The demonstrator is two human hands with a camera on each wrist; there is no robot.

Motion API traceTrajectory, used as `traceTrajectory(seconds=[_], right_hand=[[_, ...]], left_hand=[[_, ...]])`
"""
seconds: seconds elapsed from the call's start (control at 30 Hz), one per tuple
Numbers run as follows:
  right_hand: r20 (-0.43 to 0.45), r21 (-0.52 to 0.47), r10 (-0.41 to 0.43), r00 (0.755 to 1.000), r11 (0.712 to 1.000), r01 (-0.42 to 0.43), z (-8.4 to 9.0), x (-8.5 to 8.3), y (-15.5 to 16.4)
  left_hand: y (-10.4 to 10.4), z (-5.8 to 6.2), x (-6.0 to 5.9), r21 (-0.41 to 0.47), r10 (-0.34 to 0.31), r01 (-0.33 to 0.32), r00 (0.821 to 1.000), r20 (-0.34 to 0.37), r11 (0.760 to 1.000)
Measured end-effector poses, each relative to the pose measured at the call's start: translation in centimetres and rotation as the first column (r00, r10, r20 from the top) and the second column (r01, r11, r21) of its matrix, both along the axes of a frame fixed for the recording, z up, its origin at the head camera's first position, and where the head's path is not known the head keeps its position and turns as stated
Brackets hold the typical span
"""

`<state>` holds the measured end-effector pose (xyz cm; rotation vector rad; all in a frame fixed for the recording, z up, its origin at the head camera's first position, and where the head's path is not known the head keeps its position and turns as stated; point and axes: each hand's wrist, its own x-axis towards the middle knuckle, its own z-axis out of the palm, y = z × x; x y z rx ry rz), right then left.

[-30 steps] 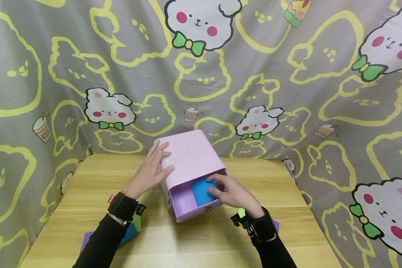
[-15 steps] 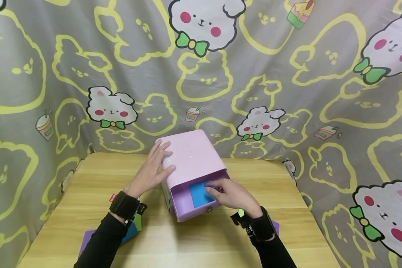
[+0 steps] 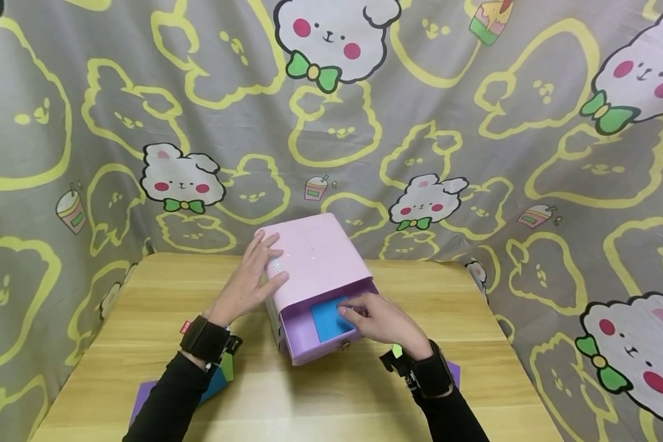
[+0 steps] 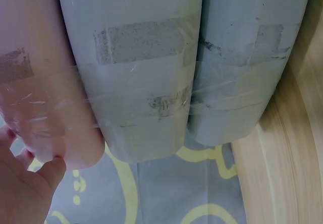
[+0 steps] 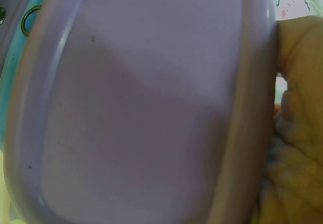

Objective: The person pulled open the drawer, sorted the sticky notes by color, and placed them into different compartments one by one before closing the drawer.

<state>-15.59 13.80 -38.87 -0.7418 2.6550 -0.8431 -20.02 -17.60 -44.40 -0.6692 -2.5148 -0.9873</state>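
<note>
A pink drawer box [image 3: 317,255] stands at the middle of the wooden table [image 3: 160,294]. Its purple top drawer [image 3: 301,334] is pulled out toward me. A blue card [image 3: 325,320] lies inside the drawer. My right hand [image 3: 378,319] reaches into the drawer from the right, with curled fingers pinching the card's right edge. My left hand [image 3: 248,283] rests flat on the box's top left edge with straight fingers. The left wrist view shows the box's taped side [image 4: 146,82] and my left hand [image 4: 25,193]. The purple drawer front [image 5: 141,108] fills the right wrist view beside my right hand [image 5: 298,133].
A purple sheet [image 3: 142,396] and a blue sheet [image 3: 217,382] lie under my left forearm near the table's front edge. Another purple sheet [image 3: 454,371] lies by my right wrist. A patterned cloth [image 3: 475,153] hangs close behind the table.
The blue card has settled lower and flatter in the drawer. My right hand has shifted a little left with it. My left hand has stayed on the box.
</note>
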Motion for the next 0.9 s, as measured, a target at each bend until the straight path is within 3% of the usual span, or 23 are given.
traceTrajectory(seconds=[0.3,0.63,0.9], right_hand=[[-0.026,-0.021,0.001,1.0,1.0,-0.001,0.1,0.0,0.0],[-0.009,-0.118,0.045,0.999,0.992,-0.046,0.4,0.0,0.5],[0.007,-0.141,0.053,0.999,0.989,-0.052,1.0,-0.1,1.2]], left_hand=[[-0.1,0.1,0.0,-0.001,0.003,-0.003,1.0,0.004,1.0],[0.0,0.2,0.0,0.006,0.002,-0.001,1.0,-0.003,1.0],[0.0,0.1,0.0,0.002,0.004,-0.004,1.0,0.001,1.0]])
